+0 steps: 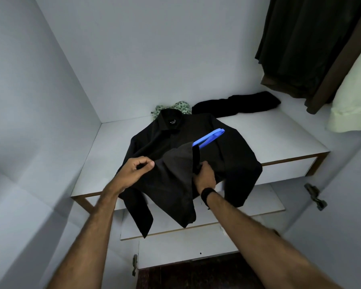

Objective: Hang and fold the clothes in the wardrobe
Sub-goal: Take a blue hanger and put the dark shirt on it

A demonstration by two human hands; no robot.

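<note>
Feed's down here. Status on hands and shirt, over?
Left hand pinches black shirt hem. Right hand grips its front edge; blue hanger pokes out. Nothing blocking.

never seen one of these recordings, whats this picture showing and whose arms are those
There is no machine: one camera worn on a person's head looks down at their own arms inside a wardrobe. A black shirt lies on the white shelf, its hem and one sleeve hanging over the front edge. The left hand pinches the shirt's front panel. The right hand holds the other front edge, where a blue hanger sticks out of the opening. Behind lie a leaf-print cloth and a dark garment. More clothes hang at upper right.
</note>
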